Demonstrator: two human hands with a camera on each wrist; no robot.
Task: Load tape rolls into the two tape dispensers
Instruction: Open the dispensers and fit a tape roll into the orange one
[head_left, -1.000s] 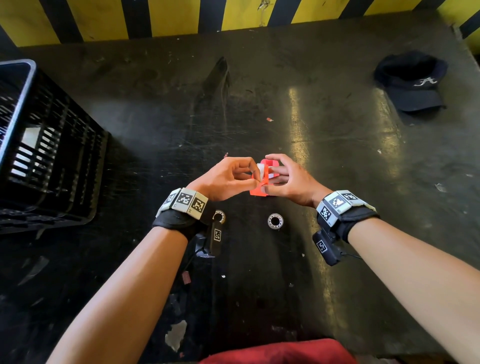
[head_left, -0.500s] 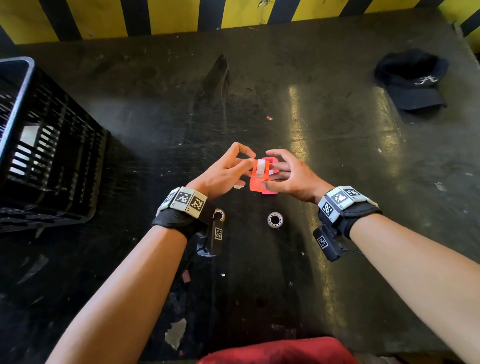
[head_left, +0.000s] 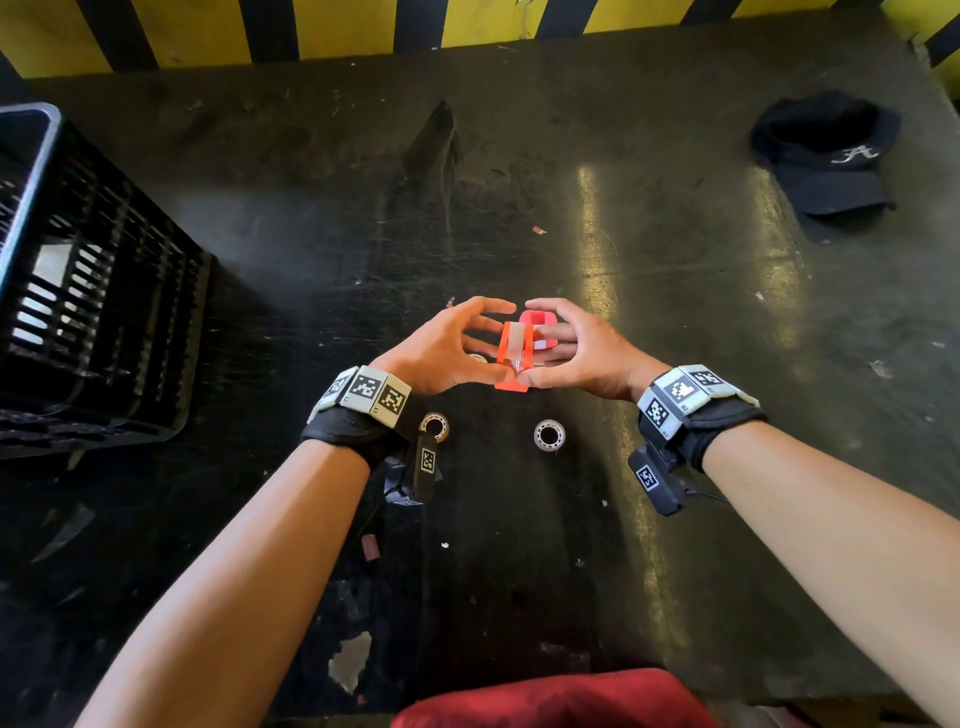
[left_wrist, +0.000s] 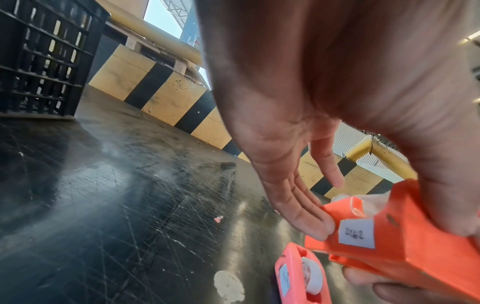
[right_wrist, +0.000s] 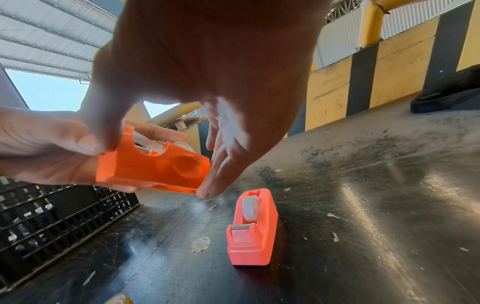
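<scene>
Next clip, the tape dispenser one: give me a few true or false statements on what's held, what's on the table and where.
1. Both hands hold the orange dispenser above the table. True; left hand and right hand.
2. The pink dispenser on the table has no roll in it. False: a white roll sits in it.
3. Two loose tape rolls lie near the wrists. True.
4. The black cap sits inside the crate. False: it lies on the table, far right.

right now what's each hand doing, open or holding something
Left hand: holds the orange tape dispenser between thumb and fingers.
Right hand: holds the same dispenser from the other side.
</scene>
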